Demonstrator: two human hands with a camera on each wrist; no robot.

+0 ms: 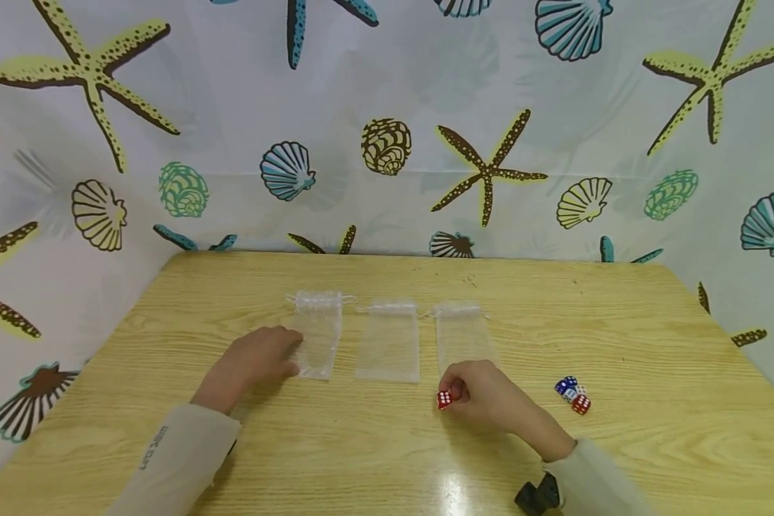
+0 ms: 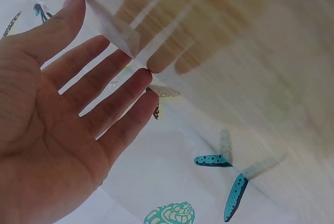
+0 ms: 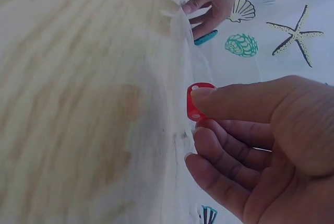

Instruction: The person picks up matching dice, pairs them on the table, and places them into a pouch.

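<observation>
The right hand pinches a red die between its thumb and fingertips, with white pips showing on the die; in the right wrist view the other fingers are bent loosely below it. This die is just in front of the lower left corner of the right bag, and whether it touches the table I cannot tell. The left hand is open, with its fingers straight and slightly spread in the left wrist view, and its fingertips are at the lower left side of the left bag.

Between these two bags lies the middle bag, flat and apart from both. All three are sheer and white, in a row, with their drawstring ends toward the back.

To the right of the right hand, a small cluster of dice sits close together: blue dice, paler ones and a second red die at the front.

Pale sleeves cover both forearms, and a black object is at the right cuff. Everything rests on a wood-grain table, and behind it hangs a white cloth printed with starfish and shells
</observation>
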